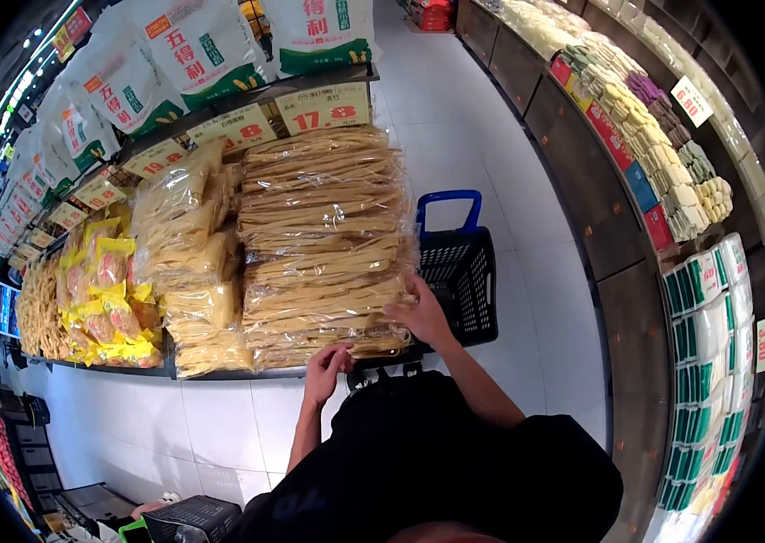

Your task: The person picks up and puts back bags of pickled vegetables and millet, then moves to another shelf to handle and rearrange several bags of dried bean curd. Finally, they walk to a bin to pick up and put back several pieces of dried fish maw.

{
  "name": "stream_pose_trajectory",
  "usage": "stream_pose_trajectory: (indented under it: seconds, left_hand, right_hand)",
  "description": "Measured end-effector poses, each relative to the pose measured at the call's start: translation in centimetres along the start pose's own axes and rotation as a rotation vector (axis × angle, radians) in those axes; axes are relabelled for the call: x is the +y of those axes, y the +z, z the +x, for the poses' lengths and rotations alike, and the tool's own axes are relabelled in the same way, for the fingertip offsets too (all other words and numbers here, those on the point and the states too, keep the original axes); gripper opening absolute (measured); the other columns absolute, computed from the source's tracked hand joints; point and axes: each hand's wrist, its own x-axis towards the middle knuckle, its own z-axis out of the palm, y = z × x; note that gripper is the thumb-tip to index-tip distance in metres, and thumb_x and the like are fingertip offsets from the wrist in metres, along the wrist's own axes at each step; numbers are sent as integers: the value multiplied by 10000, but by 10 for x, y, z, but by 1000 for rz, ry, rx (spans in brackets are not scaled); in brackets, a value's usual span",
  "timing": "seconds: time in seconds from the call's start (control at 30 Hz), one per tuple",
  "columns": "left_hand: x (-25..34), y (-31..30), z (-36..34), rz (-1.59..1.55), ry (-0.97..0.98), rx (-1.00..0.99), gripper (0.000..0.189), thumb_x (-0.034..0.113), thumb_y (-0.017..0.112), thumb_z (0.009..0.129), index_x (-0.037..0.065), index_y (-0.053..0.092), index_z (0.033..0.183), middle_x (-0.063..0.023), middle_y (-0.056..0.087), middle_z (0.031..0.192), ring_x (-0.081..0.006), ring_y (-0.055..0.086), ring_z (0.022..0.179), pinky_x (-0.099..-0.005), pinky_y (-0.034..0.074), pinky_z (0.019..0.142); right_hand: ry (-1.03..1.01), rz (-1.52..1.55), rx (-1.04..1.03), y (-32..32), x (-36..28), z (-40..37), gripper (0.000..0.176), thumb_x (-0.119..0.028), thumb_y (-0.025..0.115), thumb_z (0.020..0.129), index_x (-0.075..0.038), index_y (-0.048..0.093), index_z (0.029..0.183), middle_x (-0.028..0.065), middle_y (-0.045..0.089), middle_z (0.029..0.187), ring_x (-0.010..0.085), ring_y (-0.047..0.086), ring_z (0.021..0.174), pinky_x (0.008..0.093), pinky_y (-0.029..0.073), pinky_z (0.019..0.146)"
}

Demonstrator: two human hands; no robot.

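Note:
Clear bags of dried bean curd sticks (328, 244) lie stacked in rows on the display stand in front of me. My left hand (330, 366) is at the near edge of the stack, its fingers curled in against the front bag. At the right end of the same rows, my right hand (422, 313) has its fingers closed round the bag's edge; the fingertips are partly hidden by the plastic. A black shopping basket (482, 290) with a blue handle (451, 195) stands just right of the stack, behind my right hand.
Bags of wide dried sheets (188, 235) and yellow-topped packs (111, 271) lie further left. White flour sacks (197, 54) stand behind price signs (324, 107). Shelves with noodle packs (699, 380) line the right. Another dark basket (192, 520) is at the lower left. Tiled floor (527, 199) runs between.

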Motion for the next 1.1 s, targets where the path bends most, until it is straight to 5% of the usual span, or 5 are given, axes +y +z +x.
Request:
stream_pose_trajectory:
  seconds: [0.1, 0.23, 0.8, 1.03, 1.1]
  left_hand:
    - [21, 20, 6, -291, -136, 218, 311, 276, 516, 1006, -5, 588, 1117, -110, 669, 910, -180, 668, 785, -296, 550, 672]
    - [16, 27, 16, -466, -187, 305, 355, 346, 488, 1012, 3, 538, 1092, -136, 633, 959, -232, 688, 834, -346, 582, 661]
    - [-3, 54, 39, -792, -48, 529, 58, 108, 531, 952, 91, 522, 1006, -5, 611, 871, -149, 615, 895, -423, 528, 848]
    - [-25, 34, 25, -1040, 94, 68, 132, 191, 516, 956, 74, 578, 967, -2, 614, 845, -214, 607, 1012, -439, 455, 970]
    - [0, 43, 19, -960, -18, 227, 195, 240, 518, 971, 73, 594, 1034, -18, 642, 921, -225, 595, 1053, -424, 455, 975]
  right_hand:
    - [-226, -407, 90, -1, 7, -13, 824, -220, 820, 767, 17, 363, 1410, 188, 486, 1304, 207, 570, 1060, 321, 483, 905]
    - [-160, -131, 33, -6, -6, -25, 723, -162, 808, 779, 21, 411, 1355, 155, 443, 1312, 148, 554, 915, 280, 508, 784]
    - [-328, -275, -314, -41, 29, 10, 706, -265, 790, 806, -115, 445, 1403, 145, 285, 1448, 291, 428, 1267, 336, 504, 936]
    - [-229, -103, -464, -50, -16, -5, 547, -157, 796, 772, -106, 586, 1274, 126, 266, 1466, 292, 403, 1305, 354, 494, 964]
    - [-220, -20, -472, -49, -16, -10, 522, -127, 804, 747, -148, 627, 1237, 114, 264, 1477, 294, 413, 1297, 342, 487, 959]
